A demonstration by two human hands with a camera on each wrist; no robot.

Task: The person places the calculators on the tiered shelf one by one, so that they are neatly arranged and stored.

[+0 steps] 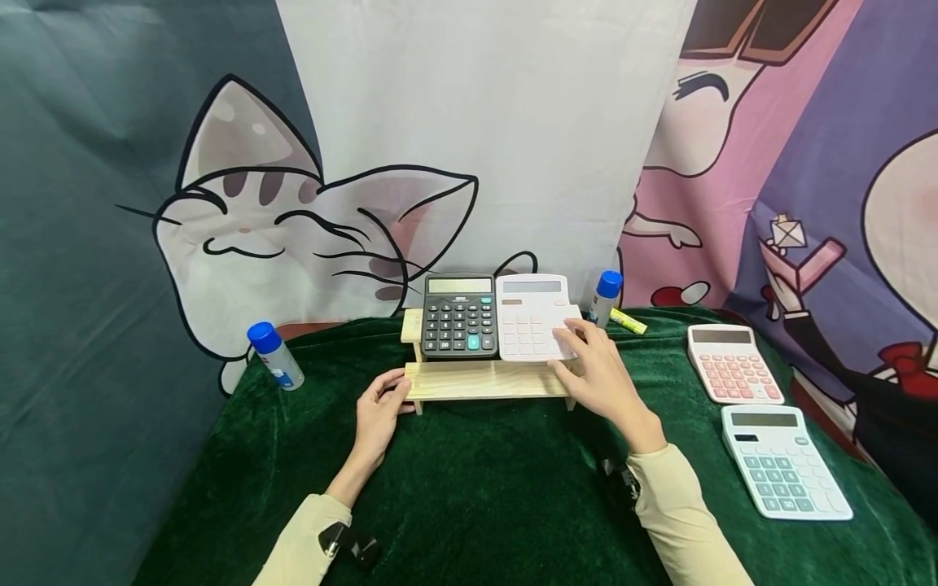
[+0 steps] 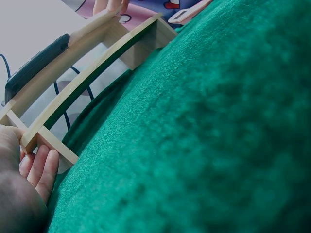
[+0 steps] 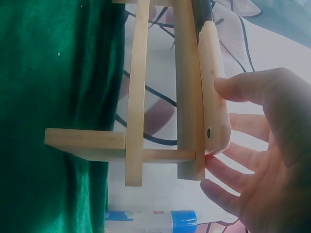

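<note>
A two-step wooden stand (image 1: 487, 380) carries a black calculator (image 1: 460, 317) and a white calculator (image 1: 529, 319) side by side on its upper step, both leaning back. My left hand (image 1: 379, 415) grips the left end of the lower step; in the left wrist view its thumb lies on the wood (image 2: 73, 97) and its fingers curl below. My right hand (image 1: 597, 370) holds the white calculator at its lower right corner. In the right wrist view the thumb touches the calculator's (image 3: 214, 97) lower edge, with the other fingers along its side and face.
Right of the stand, a pink calculator (image 1: 735, 364) and a light blue calculator (image 1: 786, 462) lie on the green cloth (image 1: 498, 488). Blue-capped bottles stand at left (image 1: 276, 356) and behind the stand's right end (image 1: 605, 299), beside a yellow tube (image 1: 628, 321). A printed curtain (image 1: 484, 98) hangs behind.
</note>
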